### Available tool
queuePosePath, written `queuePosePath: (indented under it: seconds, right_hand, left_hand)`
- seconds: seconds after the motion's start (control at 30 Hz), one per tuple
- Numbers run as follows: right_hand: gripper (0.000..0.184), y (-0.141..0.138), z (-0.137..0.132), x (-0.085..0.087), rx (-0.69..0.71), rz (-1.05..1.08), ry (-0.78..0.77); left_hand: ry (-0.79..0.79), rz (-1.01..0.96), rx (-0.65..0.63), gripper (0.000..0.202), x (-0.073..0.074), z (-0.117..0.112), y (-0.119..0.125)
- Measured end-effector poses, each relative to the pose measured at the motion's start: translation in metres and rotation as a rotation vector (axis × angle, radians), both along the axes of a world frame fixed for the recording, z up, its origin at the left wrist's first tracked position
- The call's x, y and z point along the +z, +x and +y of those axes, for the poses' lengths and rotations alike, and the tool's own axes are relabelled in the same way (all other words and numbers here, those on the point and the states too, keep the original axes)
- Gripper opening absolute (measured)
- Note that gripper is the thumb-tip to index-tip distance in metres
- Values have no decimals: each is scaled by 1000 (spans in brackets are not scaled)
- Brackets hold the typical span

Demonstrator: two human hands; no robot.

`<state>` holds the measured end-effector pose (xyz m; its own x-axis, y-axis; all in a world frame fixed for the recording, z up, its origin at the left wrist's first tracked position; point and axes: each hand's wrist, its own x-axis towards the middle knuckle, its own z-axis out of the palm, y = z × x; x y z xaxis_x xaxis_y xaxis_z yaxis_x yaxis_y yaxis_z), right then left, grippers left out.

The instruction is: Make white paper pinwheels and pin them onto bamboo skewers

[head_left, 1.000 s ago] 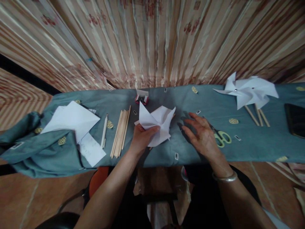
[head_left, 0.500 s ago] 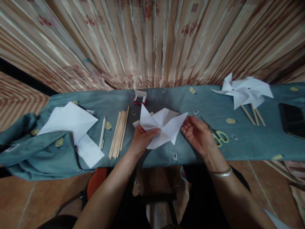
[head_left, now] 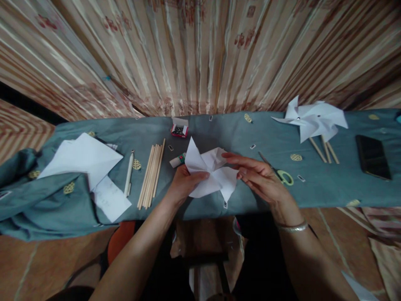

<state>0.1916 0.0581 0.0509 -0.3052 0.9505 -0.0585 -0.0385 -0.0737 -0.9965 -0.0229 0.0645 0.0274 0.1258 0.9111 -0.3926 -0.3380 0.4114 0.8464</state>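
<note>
Paper pinwheel [head_left: 214,172] faces upward, long axis apparently running far-left to near-right.

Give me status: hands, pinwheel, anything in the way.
Left hand gripping paper pinwheel, thumb near centre. Right hand at its right-hand blades. Pinwheel blades folded inward. Scissors lying beside right hand, not between hands.

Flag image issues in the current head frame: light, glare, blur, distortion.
Head view: dim overall, near-black around the legs. Head view: sheen streaks on the curtain, no blown-out glare on the paper pinwheel. Head view: fine detail soft, contents of the red box hard to count. Head view: wide-angle look, curtain folds fanning outward.
</note>
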Motion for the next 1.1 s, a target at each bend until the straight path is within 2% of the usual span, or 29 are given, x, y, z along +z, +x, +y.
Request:
queuePosePath:
  seconds: [0.27, 0.5, 0.7, 0.83, 1.1]
  right_hand:
    - [23, 8, -2, 1, 120, -185, 170]
    - [16, 2, -5, -3, 54, -256, 189]
    - [17, -5, -5, -10, -11, -164, 114]
    - [19, -6, -4, -11, -13, -144, 130]
    - [16, -5, -5, -13, -38, -339, 200]
  left_hand:
    - [-9, 4, -80, 31, -1, -2, 3]
    - [-10, 55, -125, 25, -1, -2, 5]
    - [-10, 69, -137, 26, -2, -5, 6]
    - [-10, 59, -153, 26, 0, -6, 6]
    - [7, 61, -153, 31, -6, -5, 6]
